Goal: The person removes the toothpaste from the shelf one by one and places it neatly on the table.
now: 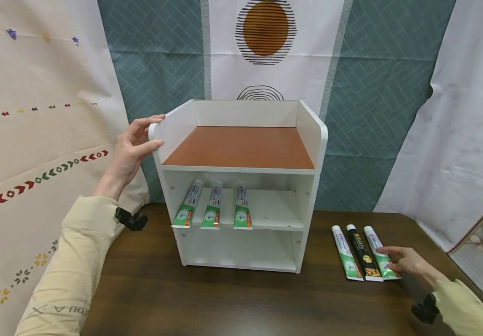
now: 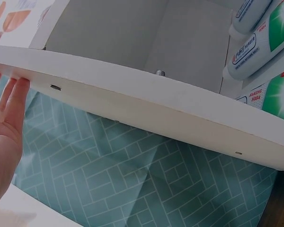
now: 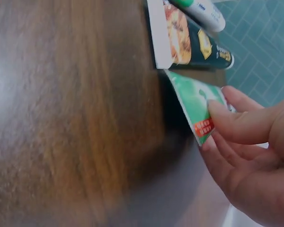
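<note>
My left hand grips the upper left side panel of a small white shelf unit, thumb at the front edge and fingers along the outside. At the table's right side, my right hand pinches a green-and-white toothpaste tube near its flat end, thumb on top. Beside that tube lie a black toothpaste tube and another green-and-white tube, caps pointing away. On the unit's middle shelf, three green-and-white toothpaste tubes lie side by side toward the left, their flat ends at the front edge.
The unit has a brown top board with raised white sides, and a lower compartment beneath the tubes. It stands on a dark wooden table. Patterned cloths hang behind and at both sides.
</note>
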Action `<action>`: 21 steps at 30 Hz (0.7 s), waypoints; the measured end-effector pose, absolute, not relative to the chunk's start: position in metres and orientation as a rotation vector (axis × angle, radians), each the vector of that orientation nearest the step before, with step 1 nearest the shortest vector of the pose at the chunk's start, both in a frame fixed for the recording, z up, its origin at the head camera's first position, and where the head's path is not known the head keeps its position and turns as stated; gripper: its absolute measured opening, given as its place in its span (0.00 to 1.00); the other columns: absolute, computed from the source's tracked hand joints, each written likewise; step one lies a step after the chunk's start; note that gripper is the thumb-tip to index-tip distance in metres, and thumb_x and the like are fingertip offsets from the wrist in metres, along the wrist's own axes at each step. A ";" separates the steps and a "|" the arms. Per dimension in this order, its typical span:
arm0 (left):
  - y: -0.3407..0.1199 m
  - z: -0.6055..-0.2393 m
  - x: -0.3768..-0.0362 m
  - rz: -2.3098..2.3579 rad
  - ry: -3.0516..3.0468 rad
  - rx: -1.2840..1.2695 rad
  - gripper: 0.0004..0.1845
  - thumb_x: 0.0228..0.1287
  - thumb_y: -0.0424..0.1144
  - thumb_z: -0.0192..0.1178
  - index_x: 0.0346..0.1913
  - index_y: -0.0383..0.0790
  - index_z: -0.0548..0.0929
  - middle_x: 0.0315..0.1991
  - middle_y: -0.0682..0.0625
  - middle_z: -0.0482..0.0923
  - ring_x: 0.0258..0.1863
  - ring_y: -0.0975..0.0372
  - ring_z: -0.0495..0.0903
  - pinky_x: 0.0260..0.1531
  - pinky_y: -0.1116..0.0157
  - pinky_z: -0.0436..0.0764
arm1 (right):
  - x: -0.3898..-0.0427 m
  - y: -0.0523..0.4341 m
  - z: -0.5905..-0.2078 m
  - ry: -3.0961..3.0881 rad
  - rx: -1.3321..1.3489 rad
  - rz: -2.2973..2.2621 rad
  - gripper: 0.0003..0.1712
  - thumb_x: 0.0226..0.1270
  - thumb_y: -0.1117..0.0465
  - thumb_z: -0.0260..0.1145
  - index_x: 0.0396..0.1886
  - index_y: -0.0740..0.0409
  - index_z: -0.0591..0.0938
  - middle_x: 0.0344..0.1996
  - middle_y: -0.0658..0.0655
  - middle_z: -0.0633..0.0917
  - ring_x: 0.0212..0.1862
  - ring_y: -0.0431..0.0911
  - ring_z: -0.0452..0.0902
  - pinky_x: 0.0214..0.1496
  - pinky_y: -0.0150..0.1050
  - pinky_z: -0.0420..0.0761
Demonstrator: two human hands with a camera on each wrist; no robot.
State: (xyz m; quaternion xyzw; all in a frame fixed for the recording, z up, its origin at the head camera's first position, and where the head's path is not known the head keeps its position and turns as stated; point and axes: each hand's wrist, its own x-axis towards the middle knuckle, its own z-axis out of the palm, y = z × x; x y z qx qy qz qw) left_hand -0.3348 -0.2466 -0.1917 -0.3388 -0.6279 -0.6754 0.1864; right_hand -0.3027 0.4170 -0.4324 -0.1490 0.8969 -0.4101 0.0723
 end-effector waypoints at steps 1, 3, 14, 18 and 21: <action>-0.246 -0.191 -0.335 -1.903 -1.767 -0.955 0.22 0.56 0.21 0.56 0.54 0.39 0.75 0.61 0.44 0.63 0.57 0.52 0.62 0.44 0.65 0.73 | -0.303 0.419 -0.434 2.711 -0.465 -1.223 0.24 0.51 0.76 0.63 0.49 0.83 0.69 0.43 0.76 0.75 0.37 0.44 0.73 0.30 0.36 0.75; -0.246 -0.191 -0.335 -1.904 -1.767 -0.960 0.22 0.56 0.21 0.56 0.54 0.38 0.75 0.61 0.44 0.63 0.57 0.51 0.62 0.44 0.65 0.73 | -0.302 0.423 -0.437 2.727 -0.489 -1.229 0.24 0.52 0.73 0.65 0.49 0.79 0.72 0.43 0.75 0.76 0.38 0.45 0.73 0.31 0.36 0.75; -0.248 -0.192 -0.334 -1.908 -1.759 -0.974 0.22 0.56 0.20 0.55 0.55 0.38 0.75 0.61 0.43 0.63 0.56 0.51 0.63 0.42 0.65 0.74 | -0.300 0.431 -0.454 2.905 -0.694 -1.173 0.24 0.52 0.66 0.68 0.51 0.65 0.77 0.44 0.62 0.79 0.40 0.43 0.73 0.34 0.31 0.73; -0.247 -0.192 -0.334 -1.907 -1.761 -0.971 0.22 0.56 0.20 0.56 0.55 0.38 0.75 0.61 0.43 0.63 0.56 0.51 0.63 0.42 0.65 0.74 | -0.301 0.435 -0.456 2.912 -0.843 -1.167 0.23 0.52 0.67 0.68 0.51 0.62 0.78 0.44 0.48 0.79 0.40 0.36 0.72 0.35 0.31 0.73; -0.247 -0.192 -0.334 -1.903 -1.765 -0.968 0.22 0.56 0.21 0.56 0.55 0.38 0.75 0.61 0.43 0.63 0.56 0.51 0.63 0.43 0.65 0.74 | -0.301 0.438 -0.457 2.892 -0.911 -1.178 0.23 0.53 0.68 0.67 0.52 0.61 0.78 0.45 0.43 0.78 0.40 0.36 0.73 0.35 0.30 0.73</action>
